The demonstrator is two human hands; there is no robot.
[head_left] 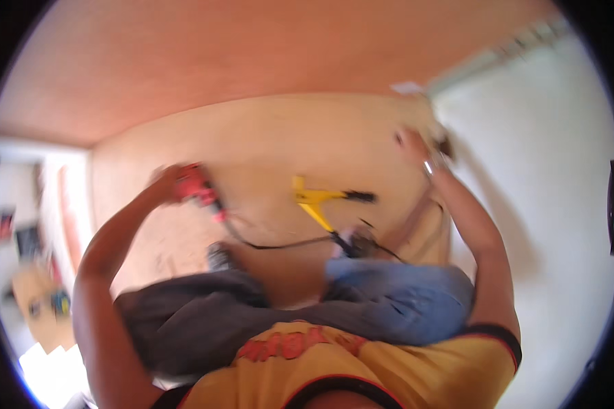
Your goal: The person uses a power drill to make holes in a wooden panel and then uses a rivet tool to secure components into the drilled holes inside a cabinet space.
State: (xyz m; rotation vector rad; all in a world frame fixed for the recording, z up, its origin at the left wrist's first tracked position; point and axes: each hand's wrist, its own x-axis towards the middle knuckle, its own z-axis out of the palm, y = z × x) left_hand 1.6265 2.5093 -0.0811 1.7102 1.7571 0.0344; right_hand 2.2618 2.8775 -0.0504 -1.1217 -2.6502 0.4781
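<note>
Out to the left, my left hand (162,185) is closed around one end of a red corded power tool (196,185); its exact kind is blurred. A dark cord (273,245) runs from the tool toward my feet. Between my hands lies a yellow hand riveter (312,198) with black grips, its handles spread apart and touched by neither hand. My right hand (414,146) reaches far right, close to the corner by the white wall. Motion smears its fingers, and I cannot make out whether they hold anything. A small brown object (446,146) shows beside that wrist.
A white wall (546,170) rises close on my right, and an orange-brown surface (286,48) spans the far side. My bent legs (402,300) are in front of me. A small white piece (407,87) lies near the far right corner. At the left is a bright doorway (68,184).
</note>
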